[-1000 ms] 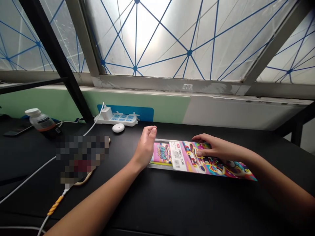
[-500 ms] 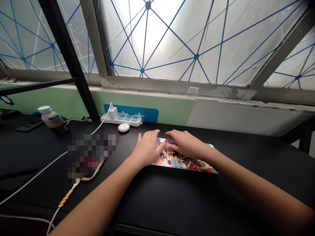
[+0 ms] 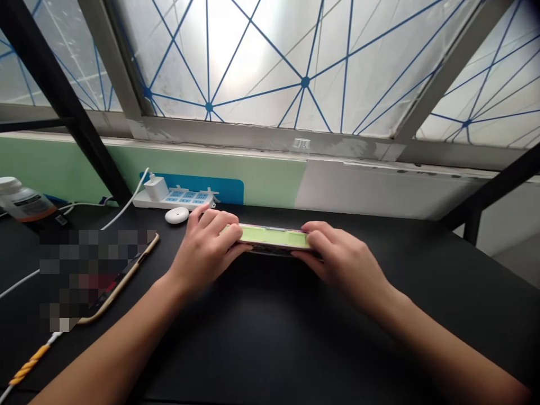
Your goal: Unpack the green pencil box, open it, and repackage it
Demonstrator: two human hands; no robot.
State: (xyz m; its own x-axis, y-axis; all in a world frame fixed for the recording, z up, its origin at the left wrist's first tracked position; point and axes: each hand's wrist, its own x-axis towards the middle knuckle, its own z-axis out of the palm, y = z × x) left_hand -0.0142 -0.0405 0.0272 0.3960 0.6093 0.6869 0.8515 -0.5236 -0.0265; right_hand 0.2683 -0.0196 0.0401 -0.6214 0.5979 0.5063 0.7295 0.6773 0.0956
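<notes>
A long flat pencil box (image 3: pixel 273 237) lies lengthways just above the black table (image 3: pixel 270 337), its pale green side facing up. My left hand (image 3: pixel 205 249) grips its left end, fingers curled over the top edge and thumb beneath. My right hand (image 3: pixel 340 259) grips the right end the same way. Both hands hold the box between them near the middle of the table, a little in front of the wall.
A white power strip (image 3: pixel 177 197) with a plugged charger sits against the green wall. A small white oval device (image 3: pixel 176 215) lies before it. A phone in a tan case (image 3: pixel 122 275) and white cables are at left. A white-capped bottle (image 3: pixel 21 203) stands far left.
The colourful sleeve was pushed closed over the box. Both hands then took the box by its ends and turned it over, green side up. The view shifted right.
</notes>
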